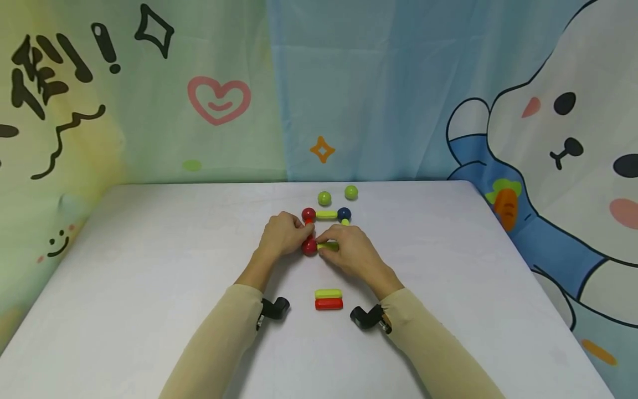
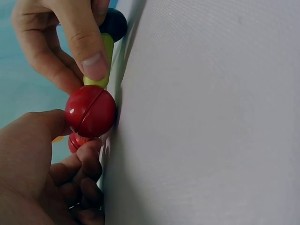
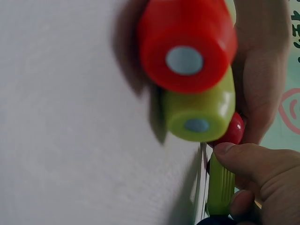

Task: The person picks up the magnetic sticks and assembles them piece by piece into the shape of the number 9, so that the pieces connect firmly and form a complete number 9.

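Note:
My left hand (image 1: 282, 238) pinches a red rod (image 1: 309, 221) between two red balls; the near red ball (image 2: 91, 111) is beside its thumb. My right hand (image 1: 353, 249) holds a yellow-green rod (image 3: 221, 187) between thumb and fingers. One end of that rod meets the near red ball; a dark blue ball (image 2: 114, 23) is at its other end, covered by the hand in the head view. Behind the hands, the far red ball (image 1: 308, 214), another yellow-green rod (image 1: 327, 214) and another dark blue ball (image 1: 344, 214) form a row. A further yellow-green rod (image 1: 345, 222) is partly hidden.
Two green balls, one left (image 1: 324, 198) and one right (image 1: 351, 192), lie near the table's back edge. Between my forearms, a loose yellow-green rod (image 1: 328, 293) lies beside a loose red rod (image 1: 329, 304), grey discs in their ends. A printed curtain (image 1: 359, 111) hangs behind the white table (image 1: 174, 249).

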Available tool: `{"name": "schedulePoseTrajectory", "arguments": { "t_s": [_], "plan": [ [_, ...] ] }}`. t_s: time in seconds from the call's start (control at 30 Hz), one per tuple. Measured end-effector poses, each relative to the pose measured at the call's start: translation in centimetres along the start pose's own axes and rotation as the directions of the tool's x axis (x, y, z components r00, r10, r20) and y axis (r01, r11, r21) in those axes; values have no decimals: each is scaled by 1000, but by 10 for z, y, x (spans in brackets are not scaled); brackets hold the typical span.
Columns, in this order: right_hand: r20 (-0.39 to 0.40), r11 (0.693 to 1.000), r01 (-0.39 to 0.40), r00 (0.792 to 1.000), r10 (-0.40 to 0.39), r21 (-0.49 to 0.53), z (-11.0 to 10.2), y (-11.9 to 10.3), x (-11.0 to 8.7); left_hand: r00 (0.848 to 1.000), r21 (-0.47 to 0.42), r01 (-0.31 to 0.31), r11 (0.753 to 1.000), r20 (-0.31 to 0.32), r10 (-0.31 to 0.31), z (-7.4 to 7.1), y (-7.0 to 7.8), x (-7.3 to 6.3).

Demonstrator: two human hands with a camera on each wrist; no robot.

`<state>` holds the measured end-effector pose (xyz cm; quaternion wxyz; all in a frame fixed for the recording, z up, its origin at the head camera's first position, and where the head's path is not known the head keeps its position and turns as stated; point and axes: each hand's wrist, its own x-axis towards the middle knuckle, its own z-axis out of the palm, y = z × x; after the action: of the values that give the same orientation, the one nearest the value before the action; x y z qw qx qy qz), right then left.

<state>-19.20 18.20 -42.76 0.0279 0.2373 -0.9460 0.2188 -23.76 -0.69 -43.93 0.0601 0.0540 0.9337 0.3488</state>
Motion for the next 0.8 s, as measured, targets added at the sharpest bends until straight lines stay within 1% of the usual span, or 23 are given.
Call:
{"name": "schedulePoseTrajectory", "arguments": {
  "t_s": [0.2, 0.4, 0.6, 0.8],
  "plan": [
    [-4, 1000, 4, 1000, -4, 2, 1, 0, -2, 1000, -18, -4, 1000, -1, 4, 0, -3, 0],
    [-15, 1000, 10, 1000, -10, 0, 1, 2, -3, 999, -41, -29, 999, 14, 29, 0, -5, 0],
    [-18, 1000, 20, 1000, -20, -1, 2, 2, -3, 999, -30, -26, 999, 35, 28, -2, -6, 0],
    [-11, 1000, 16, 1000, -16, -2, 1, 2, -4, 998, -13, -46, 999, 43, 46, -1, -6, 0]
  ]
}}
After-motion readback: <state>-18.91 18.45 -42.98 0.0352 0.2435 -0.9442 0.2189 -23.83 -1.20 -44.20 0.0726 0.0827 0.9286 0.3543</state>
